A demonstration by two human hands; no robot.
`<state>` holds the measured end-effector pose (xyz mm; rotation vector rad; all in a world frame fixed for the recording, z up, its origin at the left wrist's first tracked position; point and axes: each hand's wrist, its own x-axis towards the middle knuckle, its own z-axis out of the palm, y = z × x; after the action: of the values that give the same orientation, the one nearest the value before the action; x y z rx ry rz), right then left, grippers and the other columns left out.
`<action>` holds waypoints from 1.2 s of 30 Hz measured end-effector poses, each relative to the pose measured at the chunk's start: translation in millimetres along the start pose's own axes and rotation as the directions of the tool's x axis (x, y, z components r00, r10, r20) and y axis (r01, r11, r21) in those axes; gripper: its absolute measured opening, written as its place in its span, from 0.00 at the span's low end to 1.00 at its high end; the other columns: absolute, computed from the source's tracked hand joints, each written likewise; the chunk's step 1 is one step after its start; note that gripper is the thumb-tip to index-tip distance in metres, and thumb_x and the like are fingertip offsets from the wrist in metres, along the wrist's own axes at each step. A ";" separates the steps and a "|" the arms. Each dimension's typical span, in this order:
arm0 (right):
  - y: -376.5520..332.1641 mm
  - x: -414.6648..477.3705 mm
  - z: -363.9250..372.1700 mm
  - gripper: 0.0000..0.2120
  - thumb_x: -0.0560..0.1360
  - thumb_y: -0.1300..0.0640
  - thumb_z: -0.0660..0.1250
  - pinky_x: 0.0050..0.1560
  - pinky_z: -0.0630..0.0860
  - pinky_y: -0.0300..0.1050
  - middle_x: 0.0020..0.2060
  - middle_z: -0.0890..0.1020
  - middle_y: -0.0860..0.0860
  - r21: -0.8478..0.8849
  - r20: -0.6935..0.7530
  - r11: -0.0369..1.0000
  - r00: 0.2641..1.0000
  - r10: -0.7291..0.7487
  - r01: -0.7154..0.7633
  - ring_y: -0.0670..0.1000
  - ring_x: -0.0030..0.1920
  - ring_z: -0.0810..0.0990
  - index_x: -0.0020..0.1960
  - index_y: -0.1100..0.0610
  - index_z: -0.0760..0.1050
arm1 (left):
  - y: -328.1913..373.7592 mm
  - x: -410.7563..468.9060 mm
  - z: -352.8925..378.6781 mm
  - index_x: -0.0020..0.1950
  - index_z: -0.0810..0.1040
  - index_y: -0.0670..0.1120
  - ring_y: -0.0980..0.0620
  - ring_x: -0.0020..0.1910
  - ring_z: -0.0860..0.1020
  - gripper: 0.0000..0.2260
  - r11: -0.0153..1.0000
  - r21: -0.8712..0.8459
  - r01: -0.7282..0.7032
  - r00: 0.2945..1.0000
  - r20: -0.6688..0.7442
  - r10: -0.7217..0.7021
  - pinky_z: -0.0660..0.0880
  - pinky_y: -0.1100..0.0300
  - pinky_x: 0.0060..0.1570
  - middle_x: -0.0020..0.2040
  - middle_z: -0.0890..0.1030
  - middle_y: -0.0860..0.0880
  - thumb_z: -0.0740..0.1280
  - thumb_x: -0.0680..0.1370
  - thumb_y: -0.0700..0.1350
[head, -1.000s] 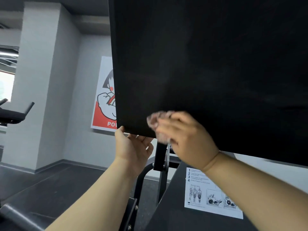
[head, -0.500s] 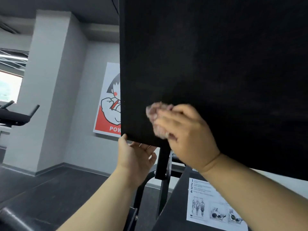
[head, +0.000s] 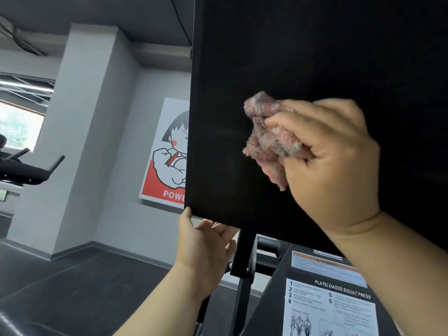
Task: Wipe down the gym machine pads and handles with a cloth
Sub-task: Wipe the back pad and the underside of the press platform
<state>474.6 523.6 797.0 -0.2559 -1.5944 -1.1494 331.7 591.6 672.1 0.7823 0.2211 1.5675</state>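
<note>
A large black plate (head: 315,57) of the gym machine fills the upper right of the view. My right hand (head: 332,161) grips a crumpled pink cloth (head: 269,139) and presses it against the plate's face, a little in from its left edge. My left hand (head: 206,248) holds the plate's lower left corner from below, thumb on the front edge, fingers behind it and partly hidden.
The machine's black steel frame (head: 244,258) runs down under the plate, with a white instruction label (head: 332,309) reading "Plateloaded Squat Press" at lower right. A cartoon poster (head: 167,154) hangs on the grey wall. Another machine (head: 29,173) stands at far left. Dark floor lies below.
My right hand has moved the cloth up and to the right across the plate, away from the lower left corner. My left hand stays at that corner.
</note>
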 end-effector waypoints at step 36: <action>-61.2 -64.2 81.5 0.13 0.77 0.61 0.61 0.44 0.79 0.50 0.53 0.84 0.50 0.174 0.313 0.984 0.946 -0.088 0.034 0.52 0.47 0.73 0.52 0.59 0.84 | 23.6 10.1 -10.7 0.46 0.83 0.47 0.57 0.35 0.80 0.21 0.995 -0.079 -0.057 0.997 0.041 0.061 0.74 0.66 0.37 0.36 0.82 0.51 0.56 0.80 0.57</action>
<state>405.8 580.3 716.0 -0.2961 -1.9867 -1.0518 306.7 600.2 681.0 0.7669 0.1056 1.6034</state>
